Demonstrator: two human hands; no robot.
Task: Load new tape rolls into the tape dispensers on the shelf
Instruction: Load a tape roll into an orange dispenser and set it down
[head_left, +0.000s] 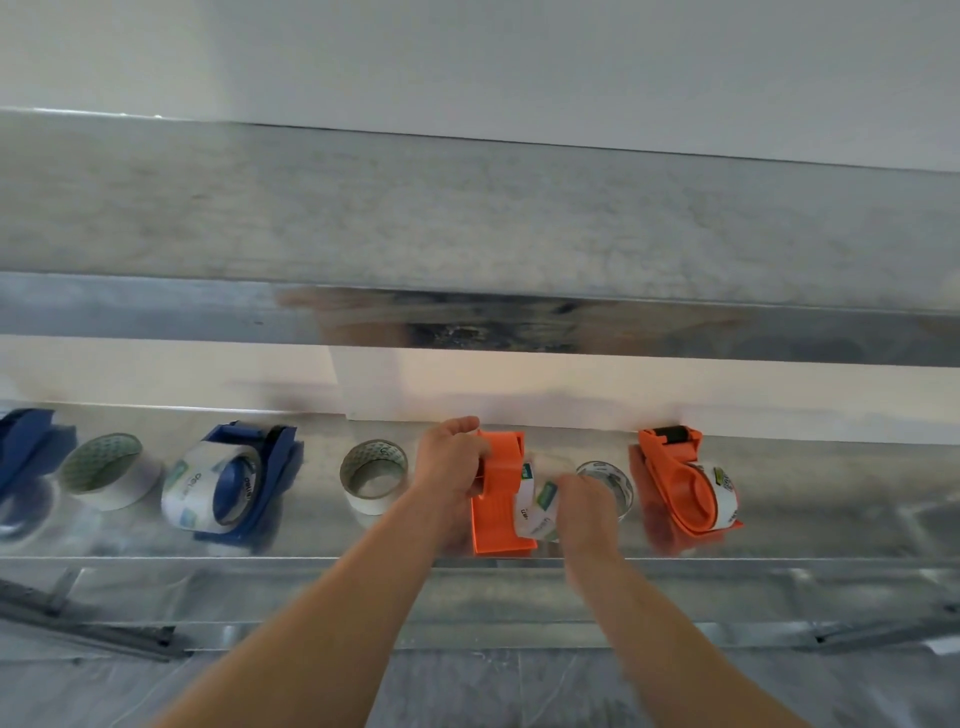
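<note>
Your left hand (451, 462) grips the head of the middle orange dispenser (496, 519), fingers curled round it, while your right hand (584, 506), blurred, curls over the tape roll (535, 512) sitting against that dispenser's right side. The dispenser rests on the metal shelf (831, 519) near its front edge, with a clear roll (610, 475) just behind your right hand and a second orange dispenser (675, 483), carrying tape, further right. To the left lie a white roll (374, 475), a loaded blue dispenser (244, 483) and a far white roll (109, 470)
</note>
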